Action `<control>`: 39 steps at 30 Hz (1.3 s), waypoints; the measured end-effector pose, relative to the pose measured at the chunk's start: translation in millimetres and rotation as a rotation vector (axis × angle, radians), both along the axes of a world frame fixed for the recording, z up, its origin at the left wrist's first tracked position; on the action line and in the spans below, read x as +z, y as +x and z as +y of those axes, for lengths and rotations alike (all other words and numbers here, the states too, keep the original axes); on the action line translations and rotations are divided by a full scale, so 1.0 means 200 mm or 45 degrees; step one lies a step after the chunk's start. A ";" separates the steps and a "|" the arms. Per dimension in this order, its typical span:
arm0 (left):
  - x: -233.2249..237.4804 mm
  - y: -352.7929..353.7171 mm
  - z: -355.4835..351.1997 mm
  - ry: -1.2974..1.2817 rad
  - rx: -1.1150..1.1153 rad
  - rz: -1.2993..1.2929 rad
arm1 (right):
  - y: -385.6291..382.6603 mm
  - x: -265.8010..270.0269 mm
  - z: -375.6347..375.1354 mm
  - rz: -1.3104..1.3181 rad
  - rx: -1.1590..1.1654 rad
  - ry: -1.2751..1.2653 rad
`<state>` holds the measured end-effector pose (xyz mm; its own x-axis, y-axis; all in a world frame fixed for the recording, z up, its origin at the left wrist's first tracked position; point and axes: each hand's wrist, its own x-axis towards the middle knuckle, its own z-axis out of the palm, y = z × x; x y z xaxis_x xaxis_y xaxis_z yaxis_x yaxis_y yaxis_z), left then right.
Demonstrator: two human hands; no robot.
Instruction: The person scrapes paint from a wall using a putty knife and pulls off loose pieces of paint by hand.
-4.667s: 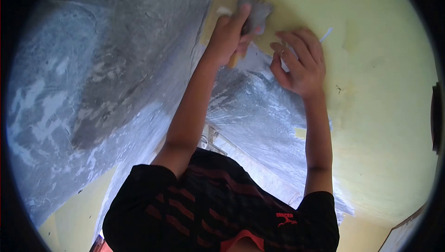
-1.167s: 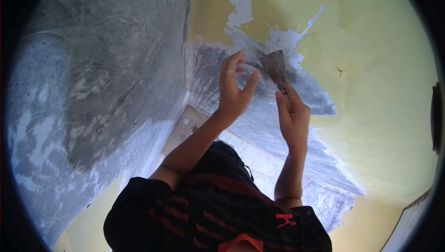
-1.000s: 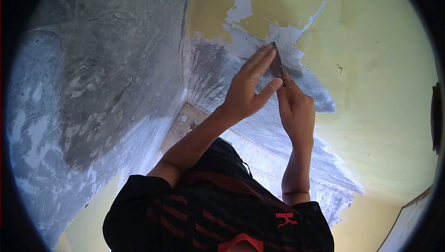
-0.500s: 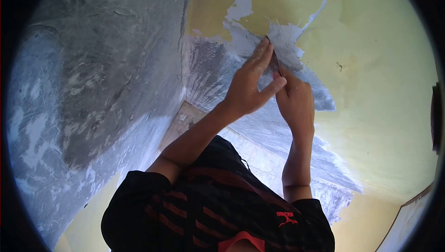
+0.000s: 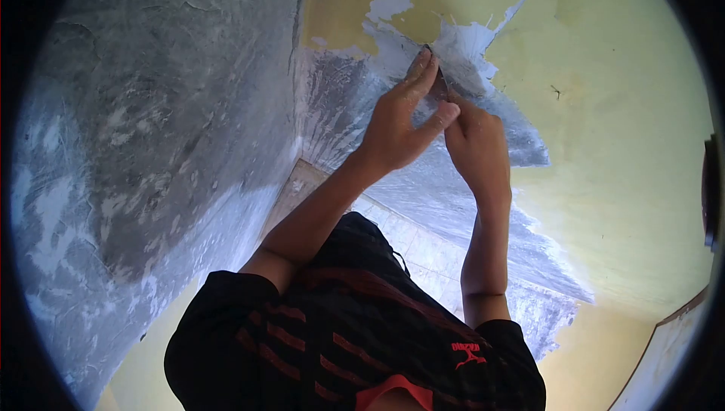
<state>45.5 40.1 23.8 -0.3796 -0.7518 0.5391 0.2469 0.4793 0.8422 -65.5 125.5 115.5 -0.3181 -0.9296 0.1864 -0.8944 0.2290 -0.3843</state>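
My right hand is closed around a scraper; its handle is hidden in the fist, and a thin dark blade shows beyond it. The blade lies against the wall where the coating is partly stripped. My left hand is beside it, fingers stretched out together with their tips touching the blade's far end. Its thumb points across towards my right hand, apart from the fingers. Around the blade, grey bare patches meet yellow paint and a ragged pale patch.
A grey, scuffed wall meets this one at a corner on the left. Lower down runs a pale tiled strip. A dark object is at the right edge, with a brown-edged panel below it.
Both hands and the scraper appear slightly higher and a little to the left in the picture; the view itself has also shifted slightly. The hold on the scraper looks the same.
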 end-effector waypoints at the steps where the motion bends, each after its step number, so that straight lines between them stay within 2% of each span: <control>1: 0.00 0.00 -0.01 -0.003 -0.002 0.004 | 0.00 -0.02 0.00 -0.045 0.022 -0.065; 3: 0.00 0.03 -0.03 -0.015 -0.151 -0.045 | 0.00 -0.03 0.02 -0.095 0.053 -0.121; 6: -0.03 -0.01 -0.01 -0.075 -0.056 -0.067 | -0.04 -0.02 0.02 -0.144 0.002 -0.017; 9: -0.02 0.01 -0.03 -0.002 -0.080 -0.018 | -0.03 -0.03 -0.02 -0.077 0.015 -0.023; 13: -0.04 0.02 -0.03 -0.071 -0.120 -0.094 | -0.03 -0.06 -0.05 -0.190 0.069 -0.096; 15: -0.04 0.01 -0.05 -0.121 0.047 -0.052 | -0.05 -0.06 -0.06 -0.209 0.121 -0.110; 18: -0.04 0.05 -0.07 -0.037 -0.077 -0.009 | 0.00 -0.08 -0.03 -0.346 0.110 -0.196; 21: -0.05 0.00 -0.03 -0.094 -0.015 -0.028 | -0.03 -0.03 -0.04 -0.329 0.092 -0.055; 25: -0.03 0.04 -0.05 -0.039 -0.018 -0.017 | -0.02 -0.04 -0.03 -0.325 0.107 -0.082; 27: -0.03 0.05 -0.04 -0.046 -0.056 -0.140 | -0.04 -0.07 -0.01 -0.451 0.076 -0.061; 30: -0.07 0.02 -0.04 -0.112 0.086 -0.156 | -0.07 -0.09 -0.07 -0.376 0.137 -0.079; 37: -0.08 0.02 -0.05 -0.042 -0.055 -0.121 | -0.06 -0.13 -0.04 -0.422 0.096 -0.136; 39: -0.09 0.03 -0.08 -0.153 0.084 -0.117 | -0.05 -0.13 -0.09 -0.323 0.168 -0.128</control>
